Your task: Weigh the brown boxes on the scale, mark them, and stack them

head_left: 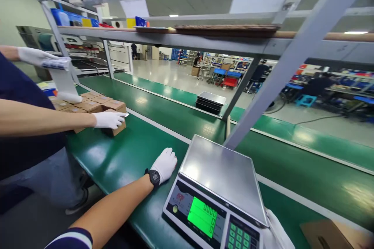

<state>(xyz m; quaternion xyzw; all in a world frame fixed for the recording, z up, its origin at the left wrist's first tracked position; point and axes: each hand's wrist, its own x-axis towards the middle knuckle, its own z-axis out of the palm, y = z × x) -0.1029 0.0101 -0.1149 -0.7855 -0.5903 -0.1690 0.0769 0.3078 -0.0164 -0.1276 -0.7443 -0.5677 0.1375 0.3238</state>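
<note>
A digital counting scale with a bare metal platter and a lit green display stands on the green work surface. My left hand, in a white glove with a black watch at the wrist, rests left of the platter with its fingers curled. Nothing shows in it. My right hand, also gloved, is at the scale's right side, its fingers mostly hidden by the scale. Whether it grips the scale cannot be seen.
At left, a co-worker's gloved hand holds a small label at grouped cardboard boxes; their other hand holds a label roll. A cardboard box lies lower right. A metal frame post rises behind the scale; stacked trays stand beyond.
</note>
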